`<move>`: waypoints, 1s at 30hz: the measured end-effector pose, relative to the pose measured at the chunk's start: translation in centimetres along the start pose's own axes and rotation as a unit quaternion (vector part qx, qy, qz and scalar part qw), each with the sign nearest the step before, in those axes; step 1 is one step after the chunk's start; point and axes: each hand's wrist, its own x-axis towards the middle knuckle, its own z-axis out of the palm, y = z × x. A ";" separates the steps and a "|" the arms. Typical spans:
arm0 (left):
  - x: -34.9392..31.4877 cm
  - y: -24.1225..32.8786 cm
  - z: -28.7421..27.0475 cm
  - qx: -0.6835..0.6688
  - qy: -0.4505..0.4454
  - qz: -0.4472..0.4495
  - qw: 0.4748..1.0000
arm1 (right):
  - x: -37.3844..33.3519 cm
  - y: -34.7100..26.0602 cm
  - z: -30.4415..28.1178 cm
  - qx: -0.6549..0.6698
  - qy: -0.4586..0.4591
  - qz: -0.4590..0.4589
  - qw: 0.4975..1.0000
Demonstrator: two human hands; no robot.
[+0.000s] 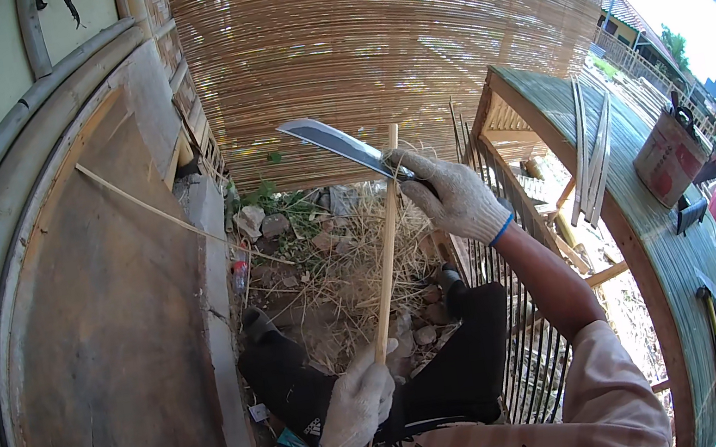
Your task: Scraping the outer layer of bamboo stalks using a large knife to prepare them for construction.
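My left hand (pixel 357 403), in a white knit glove, is closed around the lower part of a long pale bamboo strip (pixel 389 265). The strip slants upward, away from my lap. Near its top end, my gloved right hand (pixel 452 195) grips a large curved knife (pixel 334 145), whose handle is mostly hidden in the fist. The blade points to the far left, and its base touches or crosses the strip. Thin curled shavings cling to the strip beside the right hand.
Straw-like shavings (pixel 356 270) and stones cover the ground between my legs. A wooden board (pixel 112 328) stands on the left; a bamboo screen (pixel 350 56) closes off the back. To the right, a bamboo-topped bench (pixel 665 268) bears a cardboard box (pixel 670 157), slats (pixel 593 158) and a hammer (pixel 712 327).
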 end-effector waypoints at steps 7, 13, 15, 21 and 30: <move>-0.6 0.0 -0.4 0.004 0.006 -0.027 1.000 | 1.8 2.3 -0.3 -0.014 0.028 -0.010 0.999; -1.1 -0.7 -0.8 0.010 0.035 -0.031 0.999 | 2.8 1.2 0.4 -0.006 -0.029 0.016 0.999; -0.7 -1.1 -1.0 -0.005 0.037 -0.031 0.999 | 3.5 2.2 1.2 -0.028 -0.011 -0.028 0.999; -1.8 -1.4 -1.2 -0.051 0.037 -0.064 0.996 | 6.4 2.9 1.7 -0.057 -0.005 0.034 0.998; 0.4 -2.4 -3.7 -0.197 0.030 -0.050 0.979 | 1.6 0.8 1.4 0.022 -0.048 0.078 0.996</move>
